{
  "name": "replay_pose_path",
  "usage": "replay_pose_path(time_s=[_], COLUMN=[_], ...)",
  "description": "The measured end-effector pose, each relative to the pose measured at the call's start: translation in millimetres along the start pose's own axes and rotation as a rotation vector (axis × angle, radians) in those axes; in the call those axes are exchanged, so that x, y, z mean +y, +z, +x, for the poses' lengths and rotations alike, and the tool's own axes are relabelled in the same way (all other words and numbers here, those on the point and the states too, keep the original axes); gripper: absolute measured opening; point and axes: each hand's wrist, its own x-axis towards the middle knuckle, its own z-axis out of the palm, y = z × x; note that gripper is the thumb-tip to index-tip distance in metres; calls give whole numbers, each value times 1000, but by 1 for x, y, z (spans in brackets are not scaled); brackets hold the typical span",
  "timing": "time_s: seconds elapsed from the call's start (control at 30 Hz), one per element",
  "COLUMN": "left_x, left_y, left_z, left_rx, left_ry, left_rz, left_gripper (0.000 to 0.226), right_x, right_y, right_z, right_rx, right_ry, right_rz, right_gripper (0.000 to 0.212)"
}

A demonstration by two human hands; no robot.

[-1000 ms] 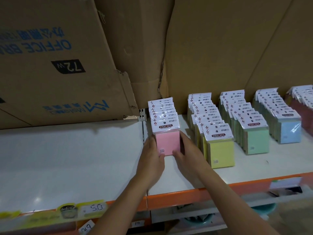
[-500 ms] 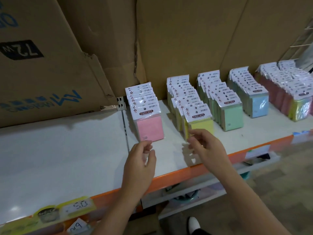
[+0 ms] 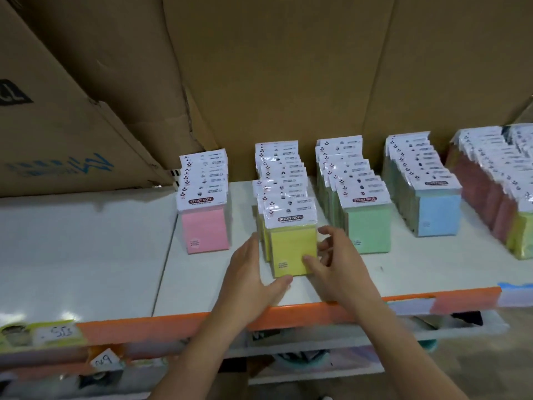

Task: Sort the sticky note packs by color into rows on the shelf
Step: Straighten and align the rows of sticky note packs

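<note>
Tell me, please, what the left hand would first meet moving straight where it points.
Probably the yellow packs jutting left behind the front yellow pack the left hand touches; depth unclear.

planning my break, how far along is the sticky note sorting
Done: pink row, green row and blue-fronted row stand lined up. In hand: right hand grips the front yellow pack, left hand flat against its side. Left: the far-right row mixes red and yellow packs.

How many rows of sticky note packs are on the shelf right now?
5. From left: pink row, yellow row, green row, blue row, and a mixed row at the right edge. More may lie past the frame.
</note>
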Motion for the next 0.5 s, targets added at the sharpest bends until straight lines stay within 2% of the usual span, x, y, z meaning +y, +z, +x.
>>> replay_pose_path(time_s=[0.1, 0.2, 0.37, 0.5], left_x=[10, 17, 16, 20], left_y=[8, 16, 16, 11], left_z=[6, 7, 10, 20], left_rx=[40, 59, 4, 95], left_ry=[29, -13, -25, -79], left_rz=[-21, -25, -70, -293], left_gripper=[78, 80, 81, 69], right_x=[4, 3, -1, -4], right_y=[-6, -4, 5, 2], right_z=[6, 6, 1, 3], right_rx=[-89, -142, -103, -52], right_ry=[-108, -205, -187, -175], right_rz=[-116, -218, -225, -172], right_gripper=[63, 65, 69, 67])
